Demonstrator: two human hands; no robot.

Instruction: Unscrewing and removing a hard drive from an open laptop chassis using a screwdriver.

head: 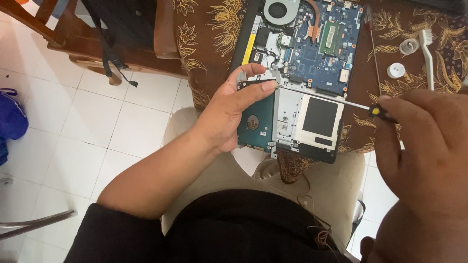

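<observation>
Hard drive (256,124) sits in the middle of the frame, at the lower left corner of the opened laptop (297,63), teal board side up with a round silver hub showing. My left hand (229,114) comes in from the lower left and is wrapped over the drive's left edge, thumb and index finger pinched on its top corner, so that hand is clamped on the drive.

My right hand (429,160) fills the lower right of the frame, fingers closed tight around the black and yellow handle of a screwdriver (336,100). The thin metal shaft runs up and left across the laptop's bare chassis, and the tip lands right next to my left fingertips at the drive's top corner. Can't tell if the tip is actually seated in a screw, too small.

The laptop has its bottom cover off: blue motherboard (317,48) and a round fan (279,10) at the top centre. It lies on a brown tablecloth (204,44) with gold flower print. At the upper right there's a white toothbrush (428,56) and two small white caps (396,70) near it. Wooden chair (97,44) in the upper left, white tiled floor (97,131) on the left side.
</observation>
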